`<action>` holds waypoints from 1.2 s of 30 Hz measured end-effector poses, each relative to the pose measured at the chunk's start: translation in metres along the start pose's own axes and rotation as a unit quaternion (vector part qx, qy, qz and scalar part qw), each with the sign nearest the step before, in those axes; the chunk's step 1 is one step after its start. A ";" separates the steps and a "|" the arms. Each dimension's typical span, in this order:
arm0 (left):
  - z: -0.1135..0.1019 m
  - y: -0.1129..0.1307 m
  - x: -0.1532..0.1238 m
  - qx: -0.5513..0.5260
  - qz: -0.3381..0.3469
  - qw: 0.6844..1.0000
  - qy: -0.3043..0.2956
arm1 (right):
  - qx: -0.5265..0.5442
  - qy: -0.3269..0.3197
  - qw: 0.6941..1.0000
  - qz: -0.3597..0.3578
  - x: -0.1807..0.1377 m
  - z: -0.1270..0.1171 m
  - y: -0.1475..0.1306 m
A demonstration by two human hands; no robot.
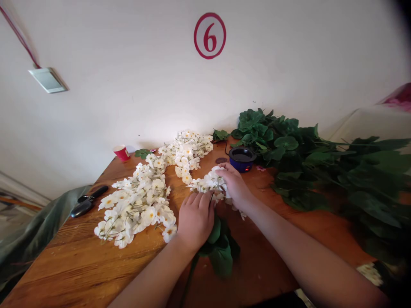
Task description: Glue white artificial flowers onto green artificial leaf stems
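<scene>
My left hand is closed over the stem of an artificial flower spray, just above its green leaves. My right hand pinches the spray's white blossoms a little farther along. The spray lies on the wooden table, right beside a long pile of white artificial flowers.
A small dark blue pot with a red light stands just beyond my right hand. A heap of green artificial foliage fills the right side. Black pliers lie at the left edge, and a red paper cup stands by the wall.
</scene>
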State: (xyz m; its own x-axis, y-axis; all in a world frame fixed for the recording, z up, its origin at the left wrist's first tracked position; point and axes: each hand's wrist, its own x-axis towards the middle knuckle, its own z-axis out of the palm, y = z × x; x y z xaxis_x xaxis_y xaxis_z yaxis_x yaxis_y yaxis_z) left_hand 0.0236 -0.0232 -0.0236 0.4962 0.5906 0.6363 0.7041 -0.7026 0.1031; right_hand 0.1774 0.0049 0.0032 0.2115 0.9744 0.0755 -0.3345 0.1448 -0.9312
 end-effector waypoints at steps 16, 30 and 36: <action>-0.019 -0.007 0.012 -0.214 -0.101 0.971 -0.017 | -0.270 0.097 0.945 -0.154 -0.015 0.000 -0.007; -0.013 0.000 0.005 -0.092 -0.082 0.992 -0.027 | -0.354 0.043 0.921 -0.160 -0.022 0.003 -0.003; -0.017 0.001 0.005 -0.016 -0.060 0.997 -0.047 | -0.366 -0.014 0.910 -0.193 -0.026 0.004 -0.006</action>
State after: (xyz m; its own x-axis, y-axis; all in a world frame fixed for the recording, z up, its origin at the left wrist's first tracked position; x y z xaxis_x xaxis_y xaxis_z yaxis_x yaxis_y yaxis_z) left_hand 0.0182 -0.0281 -0.0071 0.4556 0.7049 0.5436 0.7454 -0.6359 0.2000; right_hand 0.1706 -0.0203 0.0077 0.1565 0.8803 0.4478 0.4643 0.3346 -0.8200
